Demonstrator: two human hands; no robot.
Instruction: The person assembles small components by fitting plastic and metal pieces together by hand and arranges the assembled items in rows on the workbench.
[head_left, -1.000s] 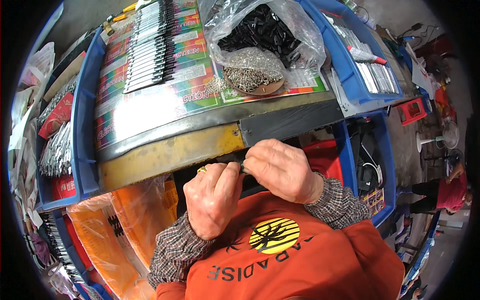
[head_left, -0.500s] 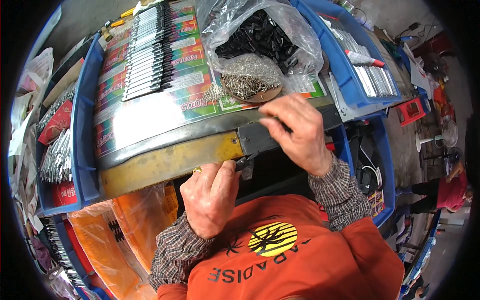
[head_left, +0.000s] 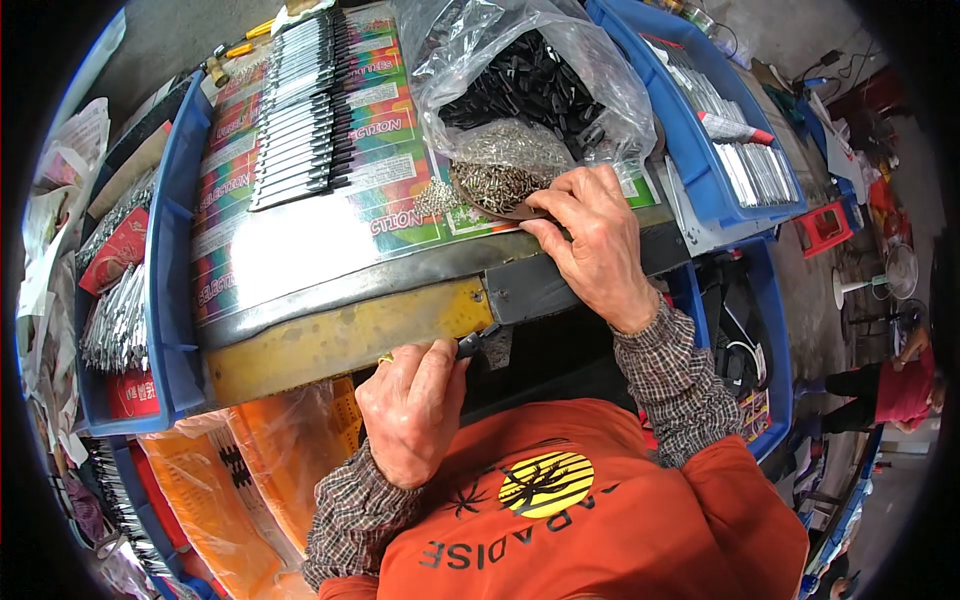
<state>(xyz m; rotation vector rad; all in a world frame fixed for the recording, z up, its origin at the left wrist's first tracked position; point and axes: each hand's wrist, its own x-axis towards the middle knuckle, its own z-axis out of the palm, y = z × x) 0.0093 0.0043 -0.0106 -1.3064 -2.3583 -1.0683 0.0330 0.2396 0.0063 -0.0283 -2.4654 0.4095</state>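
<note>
Basically, left hand (head_left: 410, 410), lower center of frame, has its fingers curled and pressed together, pinching a small black plastic piece (head_left: 468, 344) that pokes out past the fingertips just below the yellow metal table edge (head_left: 350, 335). Right hand (head_left: 595, 240), right of center, reaches over the table edge — thumb and index apart, fingertips at the near rim of a round brown dish (head_left: 508, 212); cannot tell if they grip anything. Dish holds a heap of small metal pins (head_left: 500, 183), center of frame, with a loose pin pile (head_left: 437, 198) just left of it. Clear plastic bag (head_left: 440, 75) full of black plastic parts (head_left: 525, 90) lies open behind the dish, upper center. Row of slim silver-and-black strips (head_left: 293, 120) laid side by side, upper left. Blue bins both sides — left bin (head_left: 172, 260) and upper-right bin (head_left: 675, 120) — both carry silver pieces.
</note>
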